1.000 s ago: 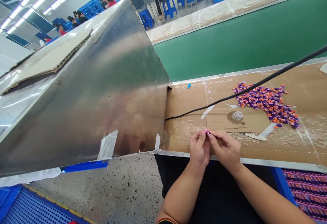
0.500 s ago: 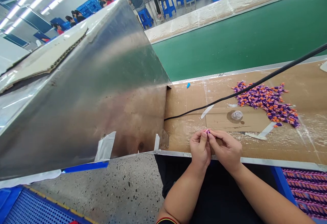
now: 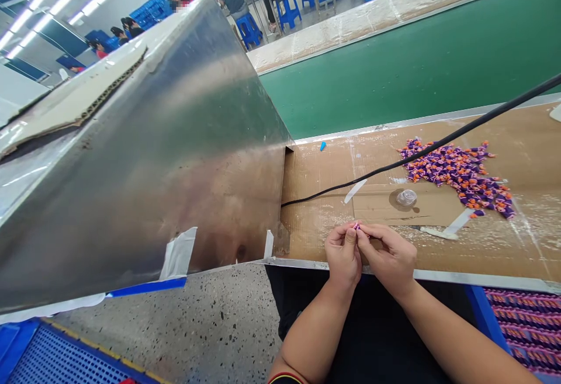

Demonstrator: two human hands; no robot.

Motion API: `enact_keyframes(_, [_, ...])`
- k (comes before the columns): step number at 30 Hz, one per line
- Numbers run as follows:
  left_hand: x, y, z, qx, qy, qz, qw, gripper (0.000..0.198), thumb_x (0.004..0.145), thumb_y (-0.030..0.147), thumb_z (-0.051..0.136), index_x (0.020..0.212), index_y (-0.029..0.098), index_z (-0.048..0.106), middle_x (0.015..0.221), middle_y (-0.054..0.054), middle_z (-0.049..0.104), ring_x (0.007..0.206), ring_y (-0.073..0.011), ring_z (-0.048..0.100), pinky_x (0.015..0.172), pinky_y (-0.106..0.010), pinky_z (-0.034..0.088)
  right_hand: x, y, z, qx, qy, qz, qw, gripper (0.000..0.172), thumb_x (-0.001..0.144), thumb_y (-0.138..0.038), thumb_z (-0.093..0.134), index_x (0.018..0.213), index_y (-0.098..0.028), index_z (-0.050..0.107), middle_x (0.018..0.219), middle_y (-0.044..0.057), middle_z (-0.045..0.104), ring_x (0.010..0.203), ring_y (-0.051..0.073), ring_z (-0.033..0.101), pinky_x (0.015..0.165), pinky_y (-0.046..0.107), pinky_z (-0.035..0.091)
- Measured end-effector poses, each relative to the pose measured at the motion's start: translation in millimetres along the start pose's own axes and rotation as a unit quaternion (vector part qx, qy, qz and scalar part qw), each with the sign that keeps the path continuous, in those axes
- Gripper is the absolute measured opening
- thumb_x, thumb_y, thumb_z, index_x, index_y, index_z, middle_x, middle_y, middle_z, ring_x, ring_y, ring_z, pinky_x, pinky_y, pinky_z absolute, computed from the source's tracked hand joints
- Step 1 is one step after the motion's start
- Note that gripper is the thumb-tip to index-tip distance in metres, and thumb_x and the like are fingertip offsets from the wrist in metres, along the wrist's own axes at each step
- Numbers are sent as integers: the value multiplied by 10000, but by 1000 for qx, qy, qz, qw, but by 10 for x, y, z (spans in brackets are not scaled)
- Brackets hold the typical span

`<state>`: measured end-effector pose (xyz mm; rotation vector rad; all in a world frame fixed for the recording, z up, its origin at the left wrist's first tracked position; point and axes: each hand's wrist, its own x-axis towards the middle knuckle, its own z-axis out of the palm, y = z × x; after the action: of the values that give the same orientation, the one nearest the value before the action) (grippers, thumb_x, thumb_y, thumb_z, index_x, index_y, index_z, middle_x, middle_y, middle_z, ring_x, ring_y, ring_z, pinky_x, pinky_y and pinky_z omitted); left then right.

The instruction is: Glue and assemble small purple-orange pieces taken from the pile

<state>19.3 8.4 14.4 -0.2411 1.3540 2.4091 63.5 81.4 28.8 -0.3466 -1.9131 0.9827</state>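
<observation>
Near the front edge of the cardboard-covered bench (image 3: pixel 313 238), my two hands meet at the fingertips. Between them is a tiny purple and pink piece (image 3: pixel 357 227), mostly covered by the fingers, so its exact kind does not show. My left hand (image 3: pixel 343 253) pinches it from the left with thumb and fingers. From the right, my right hand (image 3: pixel 392 251) pinches the same piece. Just beyond the hands stands a small clear round container (image 3: pixel 406 198) on a cardboard sheet. Farther right lies a pile of small purple and orange pieces (image 3: pixel 456 170).
A large metal housing (image 3: pixel 197 156) rises at left. A black cable (image 3: pixel 421 154) crosses above the bench. A thin white-handled tool (image 3: pixel 438 232) lies right of my hands. Behind runs a green belt (image 3: pixel 416 62). A blue crate (image 3: pixel 486 320) at lower right holds rows of purple-pink pieces.
Almost nothing differs. Both hands stay in place with the piece between them, with only a slight shift at the fingertips.
</observation>
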Motion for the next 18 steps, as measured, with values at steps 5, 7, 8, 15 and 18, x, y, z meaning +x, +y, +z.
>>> enact_keyframes(5, [3, -43, -89, 37, -58, 53, 996, 462, 738, 631, 931, 851, 192, 844, 976, -126, 816, 939, -225, 778, 933, -362, 631, -12, 34, -24, 17, -3, -1, 1000, 67, 962, -189, 748, 947, -231, 798, 875, 62, 836, 732, 200, 806, 694, 313, 695])
enact_keyframes(7, [-1, -37, -106, 42, -81, 70, 993, 443, 792, 634, 892, 878, 201, 855, 1019, -133, 816, 980, -235, 776, 957, -372, 626, -13, 41, -31, 27, -6, 9, 1000, 74, 957, -183, 746, 953, -232, 802, 896, 66, 840, 757, 205, 811, 711, 321, 699])
enact_keyframes(8, [-4, -32, -109, 41, -87, 76, 992, 425, 808, 627, 882, 884, 210, 860, 1024, -131, 816, 991, -235, 775, 961, -372, 625, -12, 41, -34, 31, -8, 13, 999, 78, 954, -178, 747, 954, -232, 802, 902, 67, 840, 767, 206, 813, 715, 321, 699])
enact_keyframes(15, [-19, -18, -98, 46, -94, 107, 989, 365, 846, 589, 860, 879, 225, 866, 1016, -126, 805, 1011, -235, 765, 949, -378, 626, 3, 30, -53, 36, -14, 16, 999, 90, 953, -170, 742, 946, -240, 800, 886, 52, 835, 752, 195, 805, 705, 309, 685])
enact_keyframes(18, [-19, -17, -101, 53, -94, 107, 988, 389, 843, 605, 856, 875, 218, 863, 1022, -133, 799, 1000, -239, 763, 939, -389, 629, -2, 30, -56, 37, -11, 23, 999, 86, 954, -175, 740, 942, -237, 799, 889, 53, 834, 754, 191, 802, 702, 303, 678])
